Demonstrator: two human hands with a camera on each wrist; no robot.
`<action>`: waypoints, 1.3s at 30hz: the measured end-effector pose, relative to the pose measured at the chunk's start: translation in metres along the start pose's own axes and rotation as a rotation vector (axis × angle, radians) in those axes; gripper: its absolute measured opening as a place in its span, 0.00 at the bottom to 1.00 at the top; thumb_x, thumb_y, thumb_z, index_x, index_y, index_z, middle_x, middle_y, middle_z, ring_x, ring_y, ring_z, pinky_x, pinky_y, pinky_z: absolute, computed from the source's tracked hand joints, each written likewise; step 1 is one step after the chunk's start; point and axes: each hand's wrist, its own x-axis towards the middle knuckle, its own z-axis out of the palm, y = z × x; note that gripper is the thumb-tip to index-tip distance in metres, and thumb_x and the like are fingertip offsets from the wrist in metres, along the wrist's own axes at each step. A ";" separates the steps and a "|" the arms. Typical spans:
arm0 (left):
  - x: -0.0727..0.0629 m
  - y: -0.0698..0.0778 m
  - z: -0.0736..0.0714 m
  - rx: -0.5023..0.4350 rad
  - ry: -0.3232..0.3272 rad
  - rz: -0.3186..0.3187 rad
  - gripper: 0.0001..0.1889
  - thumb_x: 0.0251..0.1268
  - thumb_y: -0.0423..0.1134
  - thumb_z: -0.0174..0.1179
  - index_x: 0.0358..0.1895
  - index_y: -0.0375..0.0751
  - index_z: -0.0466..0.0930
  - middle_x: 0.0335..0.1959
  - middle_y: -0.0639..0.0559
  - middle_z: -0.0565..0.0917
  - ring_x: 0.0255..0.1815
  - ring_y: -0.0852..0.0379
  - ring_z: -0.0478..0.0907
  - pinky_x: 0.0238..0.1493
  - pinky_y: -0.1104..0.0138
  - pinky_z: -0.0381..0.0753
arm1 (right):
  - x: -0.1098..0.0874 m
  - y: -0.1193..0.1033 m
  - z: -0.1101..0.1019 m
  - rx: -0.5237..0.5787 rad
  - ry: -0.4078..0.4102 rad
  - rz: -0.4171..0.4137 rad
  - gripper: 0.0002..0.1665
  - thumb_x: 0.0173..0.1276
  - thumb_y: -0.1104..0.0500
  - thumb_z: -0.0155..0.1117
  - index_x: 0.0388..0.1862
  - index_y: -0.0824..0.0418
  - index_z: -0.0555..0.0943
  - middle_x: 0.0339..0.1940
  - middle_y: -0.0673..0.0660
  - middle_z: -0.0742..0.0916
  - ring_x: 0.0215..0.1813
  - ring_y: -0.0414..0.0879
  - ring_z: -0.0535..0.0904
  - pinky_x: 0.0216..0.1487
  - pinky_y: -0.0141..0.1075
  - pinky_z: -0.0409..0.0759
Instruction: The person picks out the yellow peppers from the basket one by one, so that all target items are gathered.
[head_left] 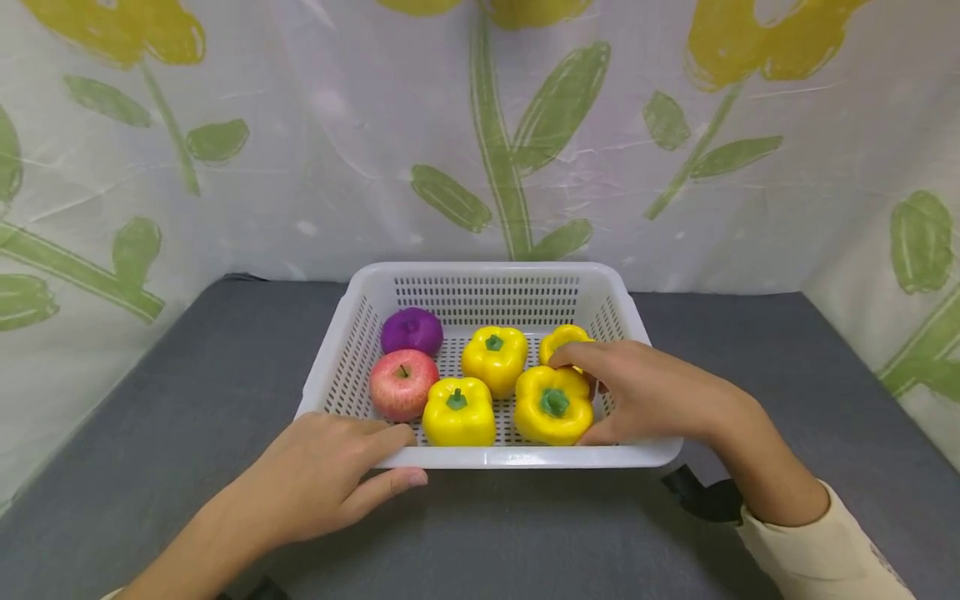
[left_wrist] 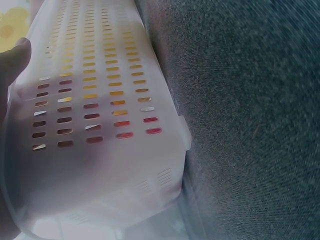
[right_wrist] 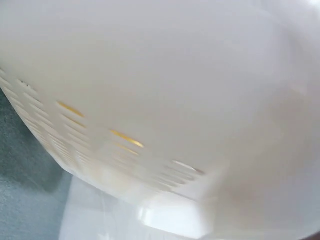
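A white perforated plastic basket (head_left: pixel 525 457) holds several yellow bell peppers, a red apple (head_left: pixel 402 385) and a round purple vegetable (head_left: pixel 412 332). My left hand (head_left: pixel 330 475) grips the near left rim, thumb outside and fingers over the edge. Inside the right end, my right hand (head_left: pixel 652 396) has thumb and fingers around the near right bell pepper (head_left: pixel 552 408), which has a green stem. Behind that one another bell pepper (head_left: pixel 564 337) is partly covered by the hand. Two more, a front bell pepper (head_left: pixel 459 417) and a middle bell pepper (head_left: pixel 495 358), stand stem up.
The basket stands on a dark grey table (head_left: pixel 225 375). A white curtain (head_left: pixel 315 167) with yellow flowers and green leaves hangs behind and at both sides. In the left wrist view the slotted basket wall (left_wrist: pixel 100 165) rises close to the hand; the right wrist view shows mostly basket wall (right_wrist: pixel 150 75).
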 end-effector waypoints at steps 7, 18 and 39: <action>0.000 0.000 0.000 0.012 0.013 0.007 0.16 0.72 0.61 0.55 0.34 0.56 0.70 0.21 0.69 0.63 0.22 0.68 0.64 0.24 0.70 0.63 | -0.005 0.002 -0.004 0.009 0.045 -0.024 0.46 0.47 0.50 0.85 0.64 0.57 0.74 0.57 0.48 0.81 0.49 0.40 0.77 0.52 0.43 0.79; -0.001 0.001 0.002 0.022 0.031 0.006 0.16 0.72 0.62 0.54 0.34 0.56 0.71 0.22 0.69 0.64 0.22 0.68 0.64 0.23 0.70 0.64 | -0.011 0.003 -0.012 0.037 0.074 -0.023 0.46 0.46 0.51 0.86 0.64 0.53 0.74 0.59 0.45 0.80 0.50 0.40 0.77 0.53 0.45 0.79; -0.001 0.002 0.001 0.025 0.021 0.001 0.15 0.73 0.61 0.54 0.35 0.56 0.72 0.22 0.69 0.66 0.21 0.68 0.63 0.23 0.71 0.63 | -0.025 0.005 -0.027 -0.005 0.179 -0.071 0.46 0.44 0.51 0.88 0.62 0.53 0.75 0.51 0.43 0.82 0.45 0.37 0.76 0.48 0.40 0.79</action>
